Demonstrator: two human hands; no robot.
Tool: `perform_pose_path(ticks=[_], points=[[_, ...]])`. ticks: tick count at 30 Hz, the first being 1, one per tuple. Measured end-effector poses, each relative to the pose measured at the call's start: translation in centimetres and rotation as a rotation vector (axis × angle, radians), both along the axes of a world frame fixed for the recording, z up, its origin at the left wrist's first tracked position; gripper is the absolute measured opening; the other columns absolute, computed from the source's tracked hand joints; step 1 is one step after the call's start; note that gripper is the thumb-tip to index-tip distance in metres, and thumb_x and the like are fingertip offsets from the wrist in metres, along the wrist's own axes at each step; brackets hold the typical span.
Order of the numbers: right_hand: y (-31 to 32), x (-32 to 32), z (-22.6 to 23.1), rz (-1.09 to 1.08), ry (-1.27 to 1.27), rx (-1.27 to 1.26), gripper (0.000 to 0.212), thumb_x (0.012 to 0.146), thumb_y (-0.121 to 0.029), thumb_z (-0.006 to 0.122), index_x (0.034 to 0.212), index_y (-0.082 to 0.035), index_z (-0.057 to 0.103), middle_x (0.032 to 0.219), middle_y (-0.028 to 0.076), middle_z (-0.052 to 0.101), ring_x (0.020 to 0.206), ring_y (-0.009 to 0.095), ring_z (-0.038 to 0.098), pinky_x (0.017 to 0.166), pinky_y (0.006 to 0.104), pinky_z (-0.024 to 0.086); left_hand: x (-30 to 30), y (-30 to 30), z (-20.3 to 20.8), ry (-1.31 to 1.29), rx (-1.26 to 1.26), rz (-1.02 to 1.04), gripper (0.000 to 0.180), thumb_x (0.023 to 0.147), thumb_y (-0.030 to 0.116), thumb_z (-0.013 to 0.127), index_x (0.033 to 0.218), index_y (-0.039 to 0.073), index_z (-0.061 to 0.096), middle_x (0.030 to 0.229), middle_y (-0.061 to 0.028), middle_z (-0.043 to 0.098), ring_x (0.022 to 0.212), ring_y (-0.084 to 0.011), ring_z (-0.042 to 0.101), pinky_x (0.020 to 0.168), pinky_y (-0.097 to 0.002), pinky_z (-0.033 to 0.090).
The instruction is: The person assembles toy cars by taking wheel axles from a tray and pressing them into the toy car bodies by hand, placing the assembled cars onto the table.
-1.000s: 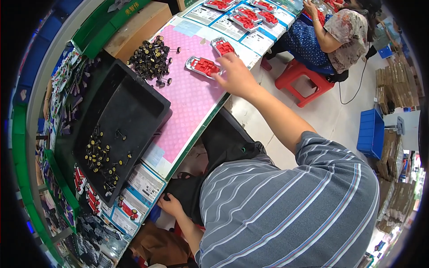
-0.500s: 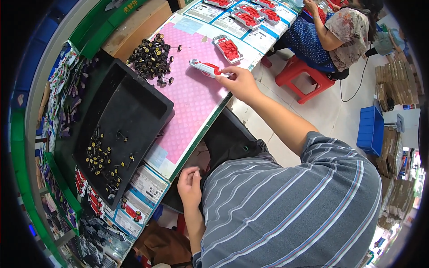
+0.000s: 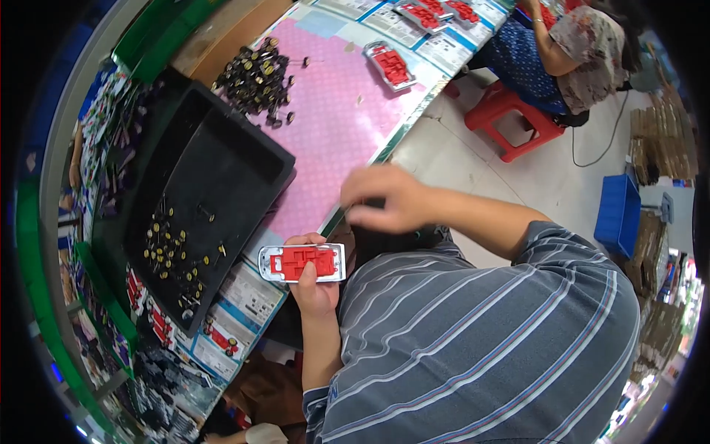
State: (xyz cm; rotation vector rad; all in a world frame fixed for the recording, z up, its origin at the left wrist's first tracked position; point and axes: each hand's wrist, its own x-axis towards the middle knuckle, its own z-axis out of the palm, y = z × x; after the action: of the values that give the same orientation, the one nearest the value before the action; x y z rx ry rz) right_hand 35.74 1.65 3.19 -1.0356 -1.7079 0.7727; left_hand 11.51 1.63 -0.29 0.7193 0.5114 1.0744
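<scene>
Your left hand (image 3: 316,294) is clamped on a car shell (image 3: 288,260), thumb laid across its red inside and fingers behind it. You have the shell lifted at the counter's (image 3: 427,68) near edge, just beside the black tray (image 3: 235,174), open side facing up. Your right hand (image 3: 388,198) shows blurred above your lap, fingers curled, with a dark gap between them and the thumb; nothing can be seen in it.

Watch the grip first. One thumb bears on the shell, so a loose pinch or a jolt could let it tip and drop past the counter's edge, toward your lap or the floor. Pressing too hard on the red part might shift it, if it sits loosely; you cannot tell from here how firmly it is fixed. The shell's far end sticks out free and could catch the tray's rim if you swing it left. A hasty right hand could also knock it.

Mind the wheels too: those in the tray (image 3: 164,248) lie scattered and the pile (image 3: 255,78) on the pink sheet (image 3: 325,118) is heaped, so a nudge could set some rolling or tangle their axles.
</scene>
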Motion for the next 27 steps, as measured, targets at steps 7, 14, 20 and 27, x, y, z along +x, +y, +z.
perform_pose_path(ticks=[7,14,20,27], points=[[13.0,3.6,-4.1,-0.496,-0.288,-0.008,0.022,0.087,-0.015,0.070,0.104,-0.001,0.067,0.093,0.012,0.065,0.077,0.021,0.065,0.071,0.0332,0.053,-2.9,-0.9,-0.1,0.152,-0.063,0.116,0.043,0.090,0.020,0.065,0.126,0.004,0.047,0.116,-0.0125,0.057,0.090,-0.0162,0.062,0.067,-0.0254,0.055],[16.7,1.7,-5.1,-0.376,-0.515,0.121,0.017,0.085,-0.018,0.069,0.101,-0.013,0.072,0.096,0.006,0.066,0.090,0.028,0.065,0.076,0.0383,0.053,-4.3,-1.3,-1.3,0.170,-0.063,0.174,0.050,0.092,0.025,0.067,0.131,0.003,0.045,0.118,-0.0135,0.058,0.078,-0.0120,0.058,0.053,-0.0216,0.044],[15.9,2.4,-5.7,-0.258,-0.330,0.183,0.017,0.083,0.000,0.069,0.098,-0.008,0.067,0.104,0.006,0.060,0.088,0.022,0.064,0.076,0.0310,0.052,-4.5,-0.8,-1.6,0.148,-0.049,0.148,0.047,0.095,0.028,0.062,0.132,0.004,0.045,0.119,-0.0131,0.059,0.082,-0.0144,0.059,0.053,-0.0234,0.045],[16.1,4.3,-4.7,-0.205,0.213,-0.298,0.009,0.096,-0.011,0.066,0.102,-0.010,0.059,0.110,-0.001,0.060,0.079,0.004,0.054,0.069,0.0204,0.045,-4.8,-1.2,-1.5,0.147,-0.056,0.143,0.041,0.096,0.026,0.060,0.128,0.003,0.048,0.117,-0.0121,0.060,0.081,-0.0131,0.058,0.055,-0.0243,0.045]])
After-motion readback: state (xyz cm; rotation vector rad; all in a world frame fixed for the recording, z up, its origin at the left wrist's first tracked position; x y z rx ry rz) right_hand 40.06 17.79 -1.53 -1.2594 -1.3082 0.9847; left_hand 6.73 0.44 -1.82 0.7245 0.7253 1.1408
